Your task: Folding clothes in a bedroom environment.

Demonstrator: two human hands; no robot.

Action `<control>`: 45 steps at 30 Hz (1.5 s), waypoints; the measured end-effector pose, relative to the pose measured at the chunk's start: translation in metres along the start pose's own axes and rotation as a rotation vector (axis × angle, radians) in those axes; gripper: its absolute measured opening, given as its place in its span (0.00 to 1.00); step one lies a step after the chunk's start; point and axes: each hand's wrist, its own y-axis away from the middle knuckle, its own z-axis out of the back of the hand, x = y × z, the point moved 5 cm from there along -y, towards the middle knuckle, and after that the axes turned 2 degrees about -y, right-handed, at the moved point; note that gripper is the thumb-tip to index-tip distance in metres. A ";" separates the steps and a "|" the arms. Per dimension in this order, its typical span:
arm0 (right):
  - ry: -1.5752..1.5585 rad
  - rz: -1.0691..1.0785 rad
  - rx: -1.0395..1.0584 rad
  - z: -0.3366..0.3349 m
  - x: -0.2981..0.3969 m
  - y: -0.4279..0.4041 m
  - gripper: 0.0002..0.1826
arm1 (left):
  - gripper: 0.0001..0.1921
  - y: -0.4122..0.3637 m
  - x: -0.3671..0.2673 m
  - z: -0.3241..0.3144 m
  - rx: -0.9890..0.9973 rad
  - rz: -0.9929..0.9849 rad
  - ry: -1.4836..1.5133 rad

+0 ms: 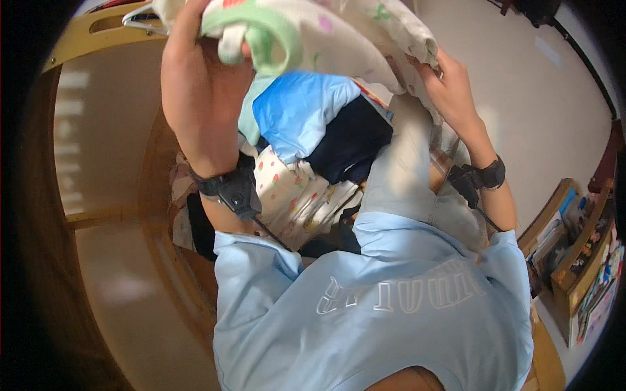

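A white garment with a coloured print and green trim is held up between my two hands at the top of the view. My left hand is closed on its trimmed edge, its fingers partly behind the cloth. At the garment's other side my right hand pinches the fabric between thumb and fingers. Beneath it lie a blue cloth, a dark navy garment and a pile of folded white printed clothes.
A white hanger lies at a yellow wooden rail, upper left. Wooden furniture edges run down the left side. Wooden holders with books and small items stand at the right. Each wrist wears a black strapped device.
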 end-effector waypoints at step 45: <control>-0.165 -0.420 0.211 0.093 -0.050 -0.017 0.15 | 0.23 -0.001 -0.046 -0.075 0.130 -0.606 -0.815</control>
